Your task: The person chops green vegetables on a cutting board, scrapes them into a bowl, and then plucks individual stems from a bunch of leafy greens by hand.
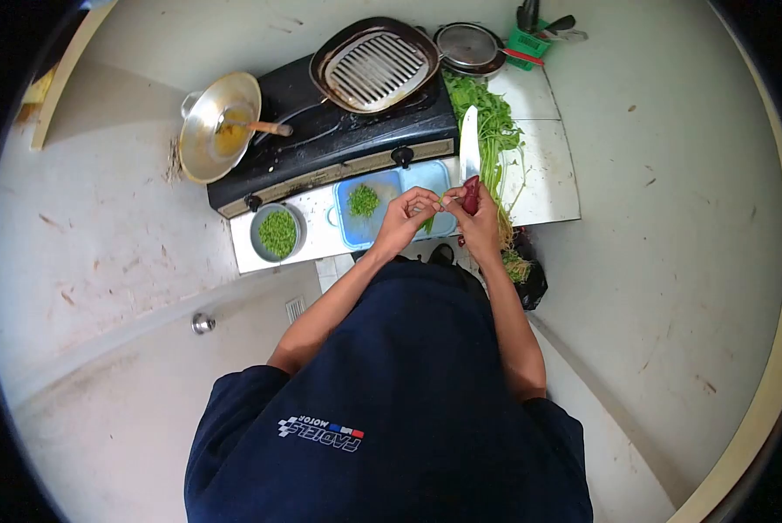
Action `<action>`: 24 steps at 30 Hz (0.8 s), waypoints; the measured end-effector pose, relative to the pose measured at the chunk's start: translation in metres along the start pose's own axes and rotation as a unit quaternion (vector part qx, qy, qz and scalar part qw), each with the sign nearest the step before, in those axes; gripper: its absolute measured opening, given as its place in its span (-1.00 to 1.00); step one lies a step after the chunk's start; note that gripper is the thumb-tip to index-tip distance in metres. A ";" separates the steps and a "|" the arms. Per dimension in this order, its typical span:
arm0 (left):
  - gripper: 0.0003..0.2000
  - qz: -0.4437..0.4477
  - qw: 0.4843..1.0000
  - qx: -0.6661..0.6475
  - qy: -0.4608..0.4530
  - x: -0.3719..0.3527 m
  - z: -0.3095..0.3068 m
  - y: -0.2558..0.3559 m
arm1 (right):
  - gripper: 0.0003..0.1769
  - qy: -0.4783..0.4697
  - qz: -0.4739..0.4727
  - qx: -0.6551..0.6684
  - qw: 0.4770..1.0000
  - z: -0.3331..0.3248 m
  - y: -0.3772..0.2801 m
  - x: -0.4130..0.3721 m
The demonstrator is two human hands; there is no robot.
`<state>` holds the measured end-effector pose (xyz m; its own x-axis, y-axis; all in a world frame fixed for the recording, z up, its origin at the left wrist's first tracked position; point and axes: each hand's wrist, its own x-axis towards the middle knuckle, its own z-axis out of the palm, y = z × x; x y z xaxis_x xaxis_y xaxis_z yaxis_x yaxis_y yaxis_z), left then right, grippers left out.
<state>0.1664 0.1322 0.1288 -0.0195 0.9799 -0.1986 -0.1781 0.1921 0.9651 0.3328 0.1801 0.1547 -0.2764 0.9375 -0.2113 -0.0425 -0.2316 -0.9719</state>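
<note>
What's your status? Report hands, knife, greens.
Left hand pinching green stem. Right hand gripping knife, blade up. Both over blue tray. Nothing in the way.

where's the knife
Head view, right of centre: the knife is in the right hand, blade up, between the blue tray and the leafy greens.

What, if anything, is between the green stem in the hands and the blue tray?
Nothing visible. The left hand and right hand hold the stem seemingly right over the tray, with no object between. The knife in the right hand points away, toward the stove.
</note>
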 end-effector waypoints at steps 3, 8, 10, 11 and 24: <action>-0.86 -0.025 0.997 0.061 0.039 -0.009 0.005 0.002 | -0.73 -0.028 0.013 -0.001 1.000 0.000 -0.004 -0.001; -0.87 -0.019 0.997 0.022 0.072 -0.019 0.010 -0.003 | -0.72 -0.066 -0.019 0.023 0.997 -0.001 0.018 0.004; -0.87 -0.035 0.996 -0.014 0.081 -0.022 0.010 -0.005 | -0.72 -0.085 -0.022 0.007 0.996 -0.002 0.022 0.005; -0.87 -0.044 0.995 -0.021 0.081 -0.024 0.009 -0.006 | -0.72 -0.099 -0.022 0.001 0.995 -0.003 0.024 0.004; -0.91 -0.091 0.990 -0.073 0.081 -0.051 0.001 -0.008 | -0.71 -0.135 0.082 -0.025 0.987 0.000 0.019 0.003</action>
<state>0.1698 0.0804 0.1314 -0.1295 0.9061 -0.4027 -0.3324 0.3429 0.8786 0.3311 0.1780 0.1352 -0.5212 0.7840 -0.3370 0.0698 -0.3545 -0.9325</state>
